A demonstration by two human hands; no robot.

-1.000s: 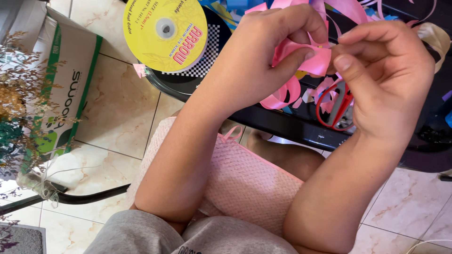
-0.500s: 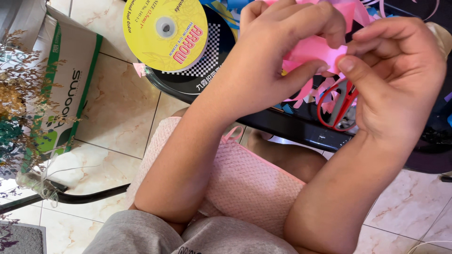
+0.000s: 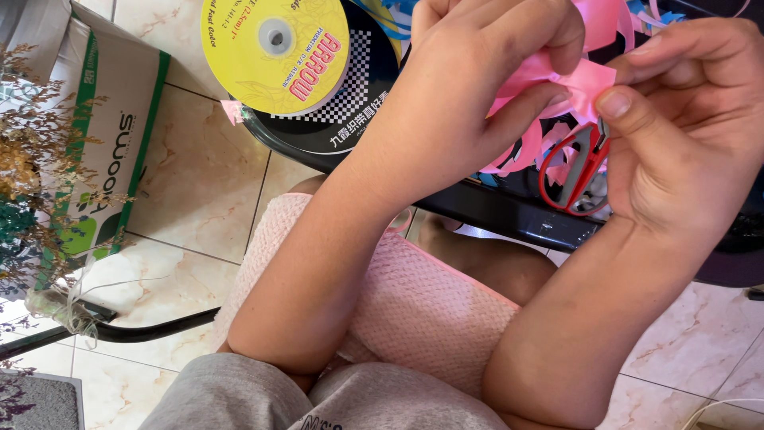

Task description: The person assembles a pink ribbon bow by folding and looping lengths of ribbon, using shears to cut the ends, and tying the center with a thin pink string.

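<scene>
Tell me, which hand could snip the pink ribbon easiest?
Probably the right hand: the red scissors already hang under its palm, beside the pink ribbon. The left hand only pinches the ribbon.

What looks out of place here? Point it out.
Small red-handled scissors hang from the right hand while its fingertips pinch the pink ribbon strip with the left hand. A small pink ribbon scrap lies on the tiled floor beside the yellow-faced ribbon spool.
</scene>
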